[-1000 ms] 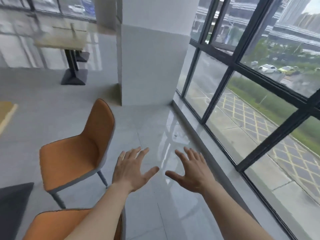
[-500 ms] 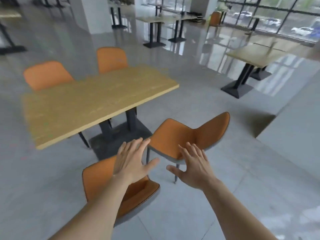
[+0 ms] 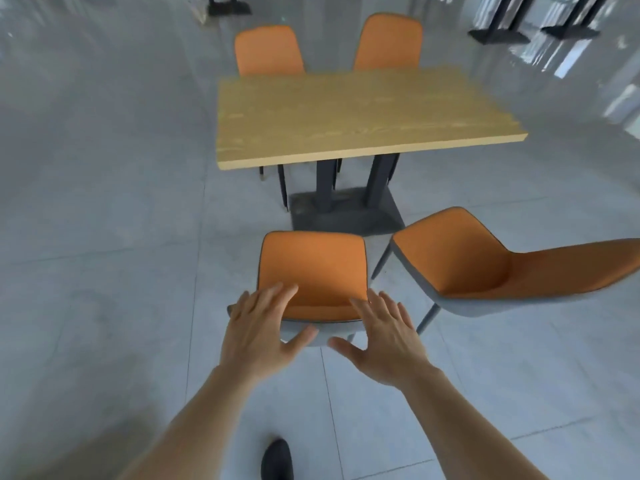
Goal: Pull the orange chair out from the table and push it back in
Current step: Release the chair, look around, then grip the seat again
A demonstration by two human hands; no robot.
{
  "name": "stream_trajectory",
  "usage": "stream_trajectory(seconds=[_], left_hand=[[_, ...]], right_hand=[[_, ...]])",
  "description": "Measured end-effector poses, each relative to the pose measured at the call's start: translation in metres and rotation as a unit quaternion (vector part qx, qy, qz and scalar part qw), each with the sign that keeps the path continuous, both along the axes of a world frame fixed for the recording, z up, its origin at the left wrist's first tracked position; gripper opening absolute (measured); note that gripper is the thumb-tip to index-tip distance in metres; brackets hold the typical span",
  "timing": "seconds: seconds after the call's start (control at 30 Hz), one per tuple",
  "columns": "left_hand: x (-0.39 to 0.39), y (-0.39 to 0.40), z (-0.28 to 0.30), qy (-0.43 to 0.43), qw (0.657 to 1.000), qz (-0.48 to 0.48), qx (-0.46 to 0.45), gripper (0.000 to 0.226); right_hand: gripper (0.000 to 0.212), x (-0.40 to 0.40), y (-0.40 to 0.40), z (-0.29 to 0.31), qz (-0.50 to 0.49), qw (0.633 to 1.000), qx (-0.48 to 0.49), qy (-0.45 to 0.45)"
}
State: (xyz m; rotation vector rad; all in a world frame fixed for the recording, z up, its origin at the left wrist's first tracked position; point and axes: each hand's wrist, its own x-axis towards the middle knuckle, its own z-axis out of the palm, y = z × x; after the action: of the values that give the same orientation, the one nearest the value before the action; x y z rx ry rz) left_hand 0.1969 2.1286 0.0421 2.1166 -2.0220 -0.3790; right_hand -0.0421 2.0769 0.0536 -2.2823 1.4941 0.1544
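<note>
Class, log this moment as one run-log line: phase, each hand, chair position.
phase: reaching | left hand: open at chair back | right hand: open at chair back | orange chair: clear of table, facing it

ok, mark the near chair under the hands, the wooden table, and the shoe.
near chair (image 3: 313, 268): head view, orange seat surface.
wooden table (image 3: 356, 112): head view, middle of the tabletop.
shoe (image 3: 277, 459): head view, black toe at the bottom edge.
</note>
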Motion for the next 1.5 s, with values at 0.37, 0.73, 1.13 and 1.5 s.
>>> stream_trajectory(seconds=[0.37, 0.73, 1.13, 1.5], left_hand=[[0.002, -0.015, -0.057, -0.013, 1.000, 0.010, -0.002, 0.081], [0.010, -0.045, -0.064, -0.007, 0.999, 0.016, -0.045, 0.066], [0.044, -0.148, -0.066, -0.008, 0.999, 0.015, -0.042, 0.071], [0.079, -0.240, -0.070, -0.009, 0.998, 0.003, -0.056, 0.070]], right_hand=[[0.091, 0.010, -0.026, -0.059, 0.010, 1.000, 0.003, 0.001], [0.093, 0.021, -0.061, -0.067, 0.019, 0.999, -0.014, 0.022], [0.097, 0.057, -0.159, -0.064, 0.002, 1.000, -0.016, 0.023], [0.096, 0.090, -0.245, -0.066, -0.015, 0.999, -0.025, 0.022]])
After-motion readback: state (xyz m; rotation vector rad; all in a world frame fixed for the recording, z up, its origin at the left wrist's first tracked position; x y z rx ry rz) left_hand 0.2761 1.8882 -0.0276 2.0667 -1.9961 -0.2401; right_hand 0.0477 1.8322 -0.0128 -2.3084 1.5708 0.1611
